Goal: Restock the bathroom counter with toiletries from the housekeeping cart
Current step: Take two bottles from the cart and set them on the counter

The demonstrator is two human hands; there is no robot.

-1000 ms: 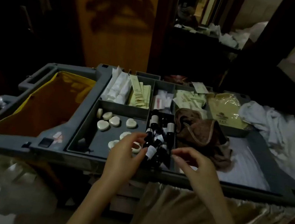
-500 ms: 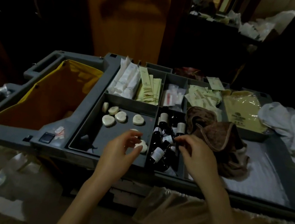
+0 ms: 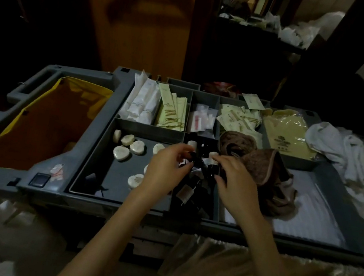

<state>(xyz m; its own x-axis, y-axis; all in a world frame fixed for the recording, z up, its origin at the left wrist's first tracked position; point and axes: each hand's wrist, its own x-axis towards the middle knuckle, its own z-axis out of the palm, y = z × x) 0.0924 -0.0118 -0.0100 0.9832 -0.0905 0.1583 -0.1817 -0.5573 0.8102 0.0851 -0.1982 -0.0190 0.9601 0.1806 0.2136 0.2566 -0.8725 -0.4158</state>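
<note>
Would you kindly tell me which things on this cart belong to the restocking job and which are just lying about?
Job in hand:
- small dark bottles, one gripped by the right hand, the left hand at them
- heart-shaped soaps
- white packets
- green sachets
- cart

Lying about:
- brown cloth
- white linen
- yellow-lined bag
- yellow pouch

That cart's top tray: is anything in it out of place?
Yes. A crumpled brown cloth sprawls right of the small dark bottles, partly covering the sachets; it straddles compartments instead of sitting in one.
</note>
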